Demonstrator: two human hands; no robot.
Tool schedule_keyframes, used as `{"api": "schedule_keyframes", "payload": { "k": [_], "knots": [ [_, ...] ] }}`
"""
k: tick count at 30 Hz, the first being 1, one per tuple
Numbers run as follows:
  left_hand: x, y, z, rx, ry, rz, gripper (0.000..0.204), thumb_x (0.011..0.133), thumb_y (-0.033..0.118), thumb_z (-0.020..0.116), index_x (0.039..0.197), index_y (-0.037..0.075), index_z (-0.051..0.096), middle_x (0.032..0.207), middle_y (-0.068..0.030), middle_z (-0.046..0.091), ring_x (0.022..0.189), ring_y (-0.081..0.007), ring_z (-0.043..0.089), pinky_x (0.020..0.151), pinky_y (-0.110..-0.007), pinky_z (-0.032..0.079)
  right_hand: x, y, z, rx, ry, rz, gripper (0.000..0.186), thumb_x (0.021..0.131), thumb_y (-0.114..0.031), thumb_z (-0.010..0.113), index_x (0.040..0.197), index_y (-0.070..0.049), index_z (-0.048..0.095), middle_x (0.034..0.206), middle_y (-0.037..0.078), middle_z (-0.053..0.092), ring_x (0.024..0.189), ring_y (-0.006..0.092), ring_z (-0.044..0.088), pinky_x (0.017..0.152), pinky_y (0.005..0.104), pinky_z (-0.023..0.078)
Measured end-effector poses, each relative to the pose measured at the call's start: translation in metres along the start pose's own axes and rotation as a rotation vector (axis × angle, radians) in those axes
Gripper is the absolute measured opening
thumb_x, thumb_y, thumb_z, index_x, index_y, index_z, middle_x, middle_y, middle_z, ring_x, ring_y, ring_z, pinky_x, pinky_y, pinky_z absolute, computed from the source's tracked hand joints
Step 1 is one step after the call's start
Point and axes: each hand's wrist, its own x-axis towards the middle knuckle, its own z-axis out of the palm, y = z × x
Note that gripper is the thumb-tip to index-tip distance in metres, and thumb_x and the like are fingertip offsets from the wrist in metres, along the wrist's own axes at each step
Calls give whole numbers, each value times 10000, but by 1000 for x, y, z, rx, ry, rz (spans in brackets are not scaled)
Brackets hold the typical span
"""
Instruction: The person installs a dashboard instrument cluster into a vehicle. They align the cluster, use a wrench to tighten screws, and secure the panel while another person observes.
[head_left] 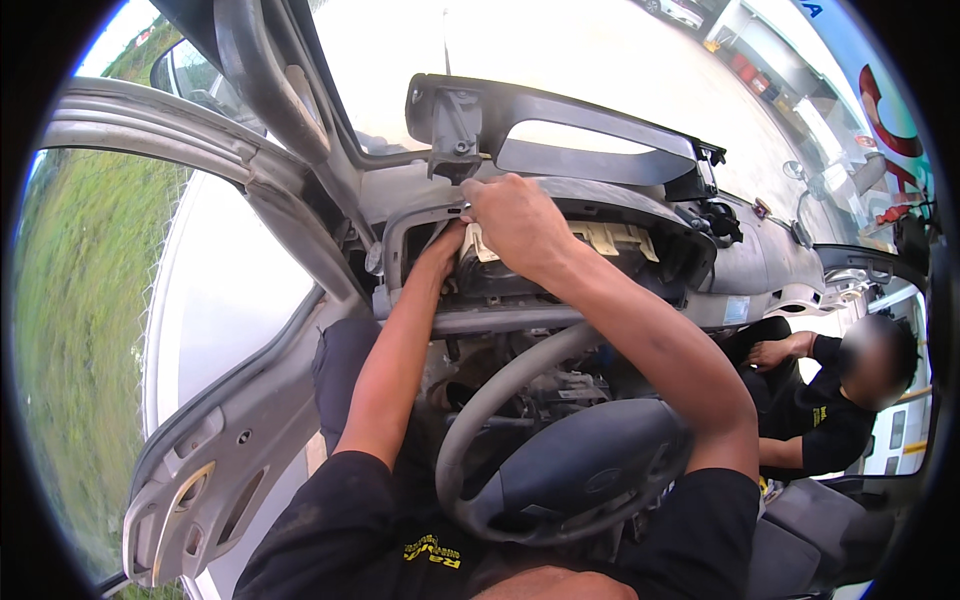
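My right hand (pixel 508 218) is closed at the upper left edge of the instrument opening (pixel 590 210) in the dashboard, its fingers pinched on something small that I cannot make out. Just below and left of it, my left hand (pixel 447 245) reaches into that opening, fingers mostly hidden. Beside both hands, inside the opening, is a dark housing with cream tabs (pixel 605 240). A dark grey plastic bezel (pixel 560 150) rests on the dashboard top above them, its bracket just over my right hand. Both forearms reach over the steering wheel (pixel 450 450).
The vehicle's open door (pixel 210 460) is at the left, with grass (pixel 70 340) beyond. A co-worker (pixel 830 390) sits at the right beside the grey seat (pixel 810 530). The windscreen pillar (pixel 290 110) rises at the upper left. Pavement (pixel 590 50) shows through the windscreen.
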Motion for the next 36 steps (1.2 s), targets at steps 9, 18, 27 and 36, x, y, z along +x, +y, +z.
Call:
{"api": "schedule_keyframes", "payload": {
  "k": [9,18,27,36],
  "knots": [
    [17,-10,-21,-24,-22,-74,519,1087,366,542,1437,-9,617,1373,-155,694,1222,-230,673,1058,-383,514,-23,20,-27,175,153,128,165,898,-67,758,954,75,696,845,319,674,862,514,665,771,517,529],
    [30,-17,-34,182,14,6,585,1090,330,539,1546,-34,495,1501,-169,594,1326,-242,598,1126,-371,464,-40,51,-45,203,29,337,189,909,-88,790,997,65,723,845,292,711,759,459,681,775,466,536],
    [10,-5,-13,102,52,-46,527,1108,335,508,1484,-26,578,1453,-162,646,1287,-223,622,1095,-357,475,-53,98,-39,401,4,439,131,933,-51,764,1005,44,713,845,197,764,756,213,715,748,382,550],
    [50,-41,-24,62,43,-13,474,1090,309,531,1396,-39,633,1319,-133,704,1157,-189,676,1012,-341,519,-55,92,-43,414,50,414,105,922,4,742,991,67,694,814,168,749,739,161,667,735,358,545]
  ]
}}
